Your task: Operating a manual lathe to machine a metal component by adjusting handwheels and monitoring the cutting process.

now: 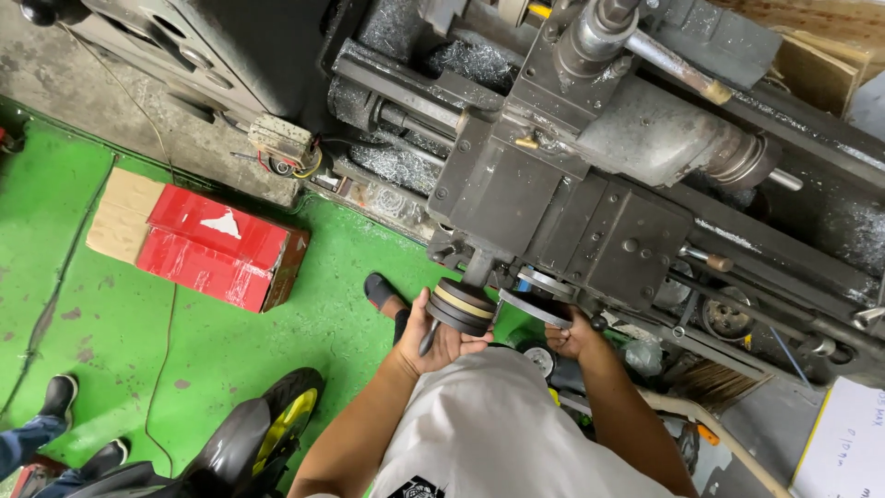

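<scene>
I stand at a big grey lathe [590,203] and look down on its carriage. My left hand [441,339] cups the round dark handwheel [460,307] at the front of the carriage, fingers wrapped under it. My right hand [573,336] grips the rim of a second flat handwheel [539,304] just to the right. Both wheels stick out from the apron towards me. My light grey shirt [493,429] fills the lower middle of the view.
A red cardboard box [214,247] lies on the green floor [120,341] to the left. My sandalled foot [383,293] shows under the lathe. A dark wheel with a yellow rim [286,420] is at lower left. Another person's shoes [60,398] stand at the far left edge. Metal chips [396,166] cover the lathe bed.
</scene>
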